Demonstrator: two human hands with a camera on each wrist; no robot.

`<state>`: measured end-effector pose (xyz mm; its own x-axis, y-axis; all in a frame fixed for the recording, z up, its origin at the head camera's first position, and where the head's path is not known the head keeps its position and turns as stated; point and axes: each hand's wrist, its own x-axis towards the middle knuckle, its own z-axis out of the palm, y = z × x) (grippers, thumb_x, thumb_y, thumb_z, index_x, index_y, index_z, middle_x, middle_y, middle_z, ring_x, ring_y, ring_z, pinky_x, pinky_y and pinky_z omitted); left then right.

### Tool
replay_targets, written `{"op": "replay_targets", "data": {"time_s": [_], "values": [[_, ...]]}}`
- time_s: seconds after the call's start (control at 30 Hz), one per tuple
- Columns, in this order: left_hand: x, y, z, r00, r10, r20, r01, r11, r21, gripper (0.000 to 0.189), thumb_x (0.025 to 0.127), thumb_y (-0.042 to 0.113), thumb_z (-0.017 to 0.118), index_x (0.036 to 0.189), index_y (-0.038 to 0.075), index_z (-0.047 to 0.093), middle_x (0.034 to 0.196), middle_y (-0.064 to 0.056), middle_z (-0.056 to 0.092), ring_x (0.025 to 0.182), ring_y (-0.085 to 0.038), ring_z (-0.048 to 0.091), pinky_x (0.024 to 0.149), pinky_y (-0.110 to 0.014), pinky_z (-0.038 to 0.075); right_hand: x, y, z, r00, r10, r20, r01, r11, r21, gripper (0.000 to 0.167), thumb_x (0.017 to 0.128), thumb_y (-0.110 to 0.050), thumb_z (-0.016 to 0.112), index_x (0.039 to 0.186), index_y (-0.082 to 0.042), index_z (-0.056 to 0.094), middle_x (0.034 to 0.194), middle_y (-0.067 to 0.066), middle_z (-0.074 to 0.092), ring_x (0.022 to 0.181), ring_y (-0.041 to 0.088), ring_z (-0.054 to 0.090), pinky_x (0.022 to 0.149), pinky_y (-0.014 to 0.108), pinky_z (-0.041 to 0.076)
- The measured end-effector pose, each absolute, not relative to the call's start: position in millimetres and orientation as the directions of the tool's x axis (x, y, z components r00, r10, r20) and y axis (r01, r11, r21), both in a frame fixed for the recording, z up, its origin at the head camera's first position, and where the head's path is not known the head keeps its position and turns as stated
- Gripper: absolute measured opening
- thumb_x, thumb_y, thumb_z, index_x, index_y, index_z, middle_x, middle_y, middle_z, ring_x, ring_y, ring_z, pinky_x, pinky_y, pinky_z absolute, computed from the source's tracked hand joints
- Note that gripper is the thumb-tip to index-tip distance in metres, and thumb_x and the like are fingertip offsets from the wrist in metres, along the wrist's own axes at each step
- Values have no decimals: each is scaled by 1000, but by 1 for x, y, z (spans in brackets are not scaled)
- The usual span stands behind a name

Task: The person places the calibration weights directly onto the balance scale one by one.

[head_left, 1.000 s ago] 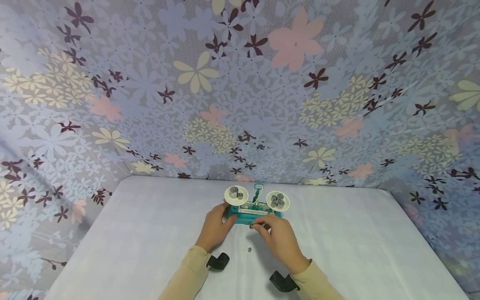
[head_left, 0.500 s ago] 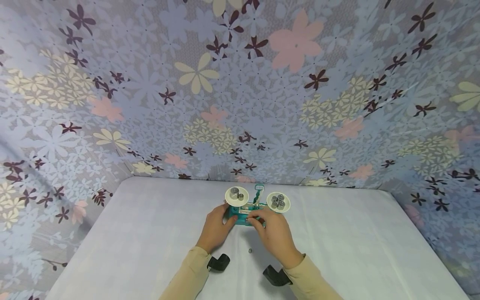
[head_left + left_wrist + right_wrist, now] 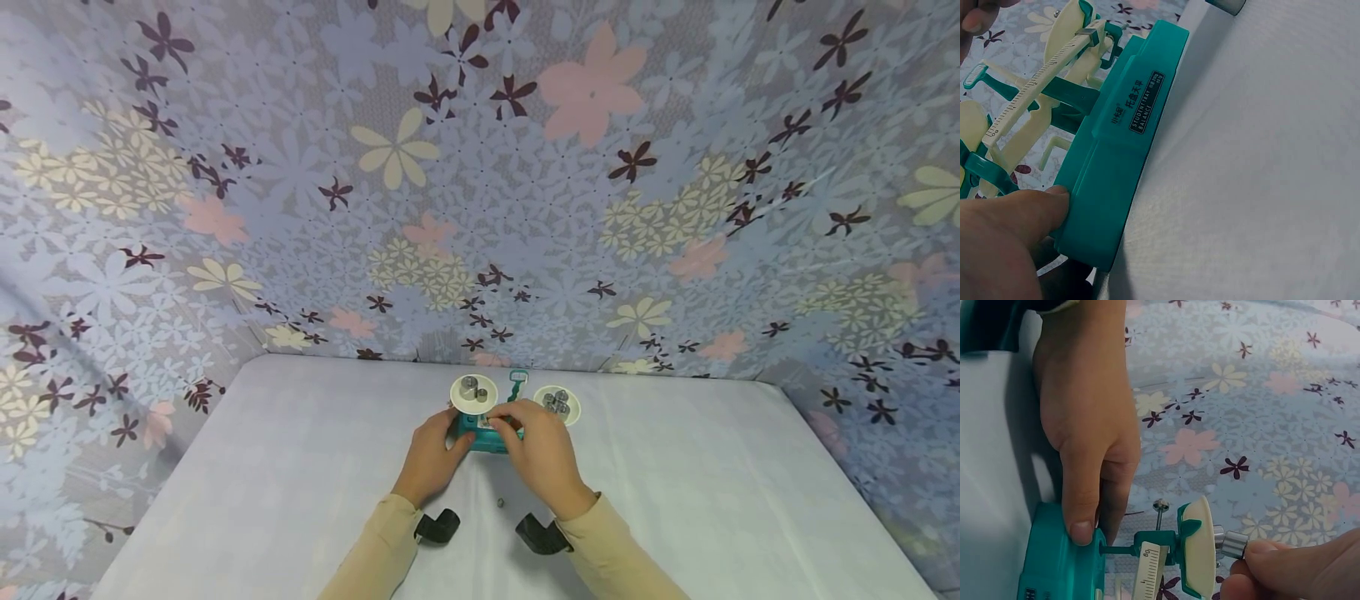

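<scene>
A green tray balance (image 3: 491, 442) stands on the table. My left hand (image 3: 431, 454) grips the left end of its base, the thumb (image 3: 1054, 203) pressed on the green surface in the left wrist view. Two metal weights (image 3: 469, 387), one larger and one smaller, sit in the white left pan (image 3: 459, 405). In the right pan (image 3: 574, 408) several weights (image 3: 557, 401) stand close together. My right hand (image 3: 545, 450) is in front of the balance, beside the left pan, pinching a small metal weight (image 3: 1234, 544) between thumb and fingertips. It partly covers the ruled beam (image 3: 1035, 81).
One tiny weight (image 3: 501, 502) lies on the white tablecloth (image 3: 300, 467) between my forearms. Flower-patterned fabric (image 3: 480, 208) rises behind the table and along both sides. Black wrist mounts (image 3: 438, 527) stick out from both sleeves.
My right hand has moved up and left with the small weight, from the front edge of the base to beside the left pan. My left hand keeps its place on the balance.
</scene>
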<state>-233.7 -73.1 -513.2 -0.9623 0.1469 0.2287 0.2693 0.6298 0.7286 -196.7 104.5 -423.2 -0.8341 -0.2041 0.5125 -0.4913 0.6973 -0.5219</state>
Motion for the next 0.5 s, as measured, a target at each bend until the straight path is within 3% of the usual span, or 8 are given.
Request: {"op": "replay_targets", "data": {"time_s": [0.5], "values": [[-233, -72, -515, -956, 153, 252, 290, 633, 718, 53, 99, 27, 64, 139, -6, 53, 136, -22, 59, 128, -37, 55, 109, -52, 45, -206, 101, -423, -803, -183, 568, -509, 706, -492, 5, 89, -13, 77, 94, -12, 78, 88, 0, 72, 72, 12, 65, 57, 25, 51]]}}
